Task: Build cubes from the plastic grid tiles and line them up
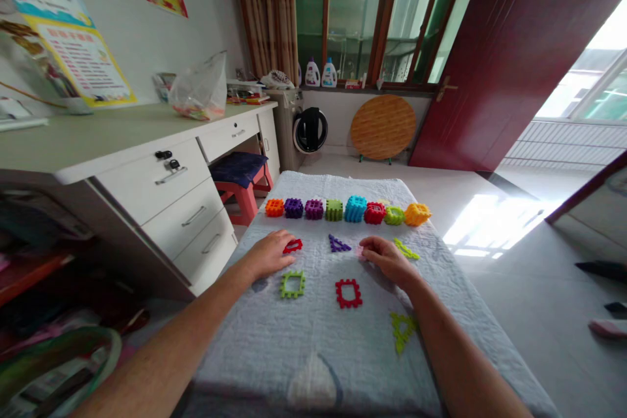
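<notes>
Ahead, left fingers [284, 260], touching red piece [299, 245]

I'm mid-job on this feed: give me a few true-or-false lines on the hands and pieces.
1. The left hand is at a red piece. True.
2. The right hand is on the green square frame. False: the right hand is at a pale pink piece.
3. A purple triangle lies between the hands. True.
4. The row's left-end block is blue. False: it is an orange block.
5. The red square frame lies right of the green square frame. True.
</notes>
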Motion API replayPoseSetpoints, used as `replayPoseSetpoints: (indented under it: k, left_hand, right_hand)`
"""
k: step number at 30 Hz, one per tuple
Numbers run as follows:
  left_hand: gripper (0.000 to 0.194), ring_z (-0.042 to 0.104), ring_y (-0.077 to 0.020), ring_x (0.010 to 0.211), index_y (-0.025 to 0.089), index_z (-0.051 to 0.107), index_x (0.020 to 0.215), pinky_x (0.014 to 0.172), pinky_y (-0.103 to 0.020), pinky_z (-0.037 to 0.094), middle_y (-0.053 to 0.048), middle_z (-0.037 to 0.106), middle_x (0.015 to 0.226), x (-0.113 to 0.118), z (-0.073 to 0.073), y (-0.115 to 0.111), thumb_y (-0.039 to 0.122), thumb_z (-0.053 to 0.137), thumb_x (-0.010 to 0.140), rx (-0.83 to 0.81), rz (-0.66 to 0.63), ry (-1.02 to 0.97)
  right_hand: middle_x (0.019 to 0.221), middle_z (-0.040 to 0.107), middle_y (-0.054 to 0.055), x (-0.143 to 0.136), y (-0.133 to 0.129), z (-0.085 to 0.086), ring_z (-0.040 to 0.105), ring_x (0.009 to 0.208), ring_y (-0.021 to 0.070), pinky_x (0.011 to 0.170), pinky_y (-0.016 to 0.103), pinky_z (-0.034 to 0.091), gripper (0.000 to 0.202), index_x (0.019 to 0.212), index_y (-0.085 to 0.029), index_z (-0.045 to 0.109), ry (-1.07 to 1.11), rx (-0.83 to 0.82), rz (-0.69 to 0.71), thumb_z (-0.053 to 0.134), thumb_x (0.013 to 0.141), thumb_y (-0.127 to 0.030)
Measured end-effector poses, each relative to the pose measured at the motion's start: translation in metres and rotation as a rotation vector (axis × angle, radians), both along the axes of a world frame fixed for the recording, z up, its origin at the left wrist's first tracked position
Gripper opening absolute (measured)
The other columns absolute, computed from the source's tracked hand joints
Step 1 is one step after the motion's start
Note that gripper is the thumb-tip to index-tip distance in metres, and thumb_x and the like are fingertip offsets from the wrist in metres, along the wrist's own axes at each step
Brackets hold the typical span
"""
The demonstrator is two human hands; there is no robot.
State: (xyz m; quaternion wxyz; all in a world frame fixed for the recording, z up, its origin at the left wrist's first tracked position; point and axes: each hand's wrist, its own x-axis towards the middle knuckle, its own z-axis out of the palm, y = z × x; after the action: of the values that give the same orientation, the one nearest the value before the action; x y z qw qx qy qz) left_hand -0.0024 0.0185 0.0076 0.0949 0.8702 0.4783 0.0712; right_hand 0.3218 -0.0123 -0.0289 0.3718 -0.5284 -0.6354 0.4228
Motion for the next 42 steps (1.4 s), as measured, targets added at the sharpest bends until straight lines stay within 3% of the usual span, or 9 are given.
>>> replayPoseSetpoints:
  k: [4,7,10,14,18,24,30,36,42]
  left_hand:
    - [0.025,0.063,-0.0211,0.091,0.020,0.066,0.096,0.082,-0.029,0.043,-0.008,0.069,0.096,0.008,0.002,-0.004,0.019,0.048,0.080,0.014,0.130,-0.009]
    - [0.033,0.065,-0.0194,0.080,0.021,0.061,0.109,0.074,-0.028,0.043,-0.005,0.071,0.087,0.028,0.013,-0.013,0.016,0.046,0.080,-0.006,0.166,-0.122]
    - [0.033,0.063,-0.0168,0.068,0.020,0.057,0.113,0.064,-0.024,0.042,-0.001,0.068,0.073,0.068,0.020,-0.025,0.022,0.049,0.081,-0.087,0.064,-0.251]
    - [0.027,0.064,-0.0159,0.072,0.019,0.060,0.102,0.066,-0.023,0.043,-0.003,0.069,0.082,0.128,0.015,-0.029,0.019,0.053,0.077,-0.100,-0.022,-0.305]
    - [0.034,0.064,-0.0207,0.087,0.017,0.058,0.111,0.077,-0.028,0.046,-0.009,0.068,0.099,0.153,0.008,-0.025,0.022,0.055,0.077,-0.020,-0.047,-0.227]
    - [0.037,0.056,-0.0230,0.107,0.017,0.056,0.116,0.096,-0.034,0.042,-0.011,0.061,0.113,0.096,0.013,-0.018,0.021,0.052,0.080,0.194,-0.007,-0.280]
    - [0.025,0.063,-0.0185,0.085,0.019,0.060,0.100,0.081,-0.031,0.050,-0.006,0.066,0.096,0.027,-0.009,-0.013,0.024,0.047,0.080,0.171,0.207,-0.459]
    - [0.022,0.065,-0.0174,0.082,0.019,0.063,0.092,0.078,-0.028,0.051,-0.005,0.068,0.092,0.014,-0.043,-0.008,0.026,0.046,0.080,0.165,0.274,-0.581]
    - [0.024,0.066,-0.0176,0.080,0.019,0.064,0.091,0.077,-0.028,0.052,-0.004,0.071,0.089,0.014,-0.044,-0.008,0.031,0.048,0.077,0.090,0.304,-0.632]
  right_hand:
    - [0.069,0.056,-0.003,0.000,-0.001,-0.001,0.047,0.059,0.0098,0.054,0.022,0.036,0.025,0.094,-0.017,0.062,-0.038,0.028,0.000,0.057,0.075,-0.033]
    - [0.066,0.054,-0.004,-0.002,-0.001,-0.002,0.046,0.057,0.0093,0.053,0.021,0.035,0.024,0.093,-0.017,0.061,-0.011,0.045,0.002,0.056,0.074,-0.031]
    - [0.064,0.053,-0.004,-0.006,0.000,-0.003,0.046,0.057,0.0095,0.054,0.022,0.036,0.021,0.090,-0.017,0.060,0.031,0.069,-0.014,0.055,0.073,-0.029]
    - [0.065,0.054,-0.003,-0.008,0.002,-0.004,0.047,0.058,0.0109,0.056,0.023,0.038,0.020,0.087,-0.017,0.060,0.065,0.143,-0.123,0.053,0.072,-0.028]
    - [0.078,0.061,0.002,-0.003,0.003,-0.002,0.052,0.065,0.0134,0.063,0.027,0.043,0.025,0.089,-0.017,0.061,-0.019,0.250,-0.296,0.046,0.069,-0.019]
    - [0.108,0.061,0.007,-0.003,-0.007,0.004,0.051,0.098,0.0211,0.090,0.036,0.039,0.039,0.108,-0.018,0.059,-0.394,0.448,-0.095,0.054,0.070,-0.016]
    - [0.111,0.058,0.008,-0.006,-0.007,0.004,0.048,0.101,0.0233,0.092,0.037,0.036,0.046,0.116,-0.019,0.058,-0.619,0.332,0.082,0.066,0.072,-0.026]
    - [0.104,0.056,0.008,-0.006,-0.005,0.020,0.050,0.095,0.0215,0.088,0.034,0.038,0.043,0.111,-0.017,0.060,-0.682,0.269,0.128,0.068,0.069,-0.022]
    - [0.100,0.055,0.006,0.020,0.015,0.046,0.050,0.094,0.0211,0.086,0.034,0.038,0.039,0.105,-0.020,0.061,-0.731,0.378,0.025,0.068,0.066,-0.023]
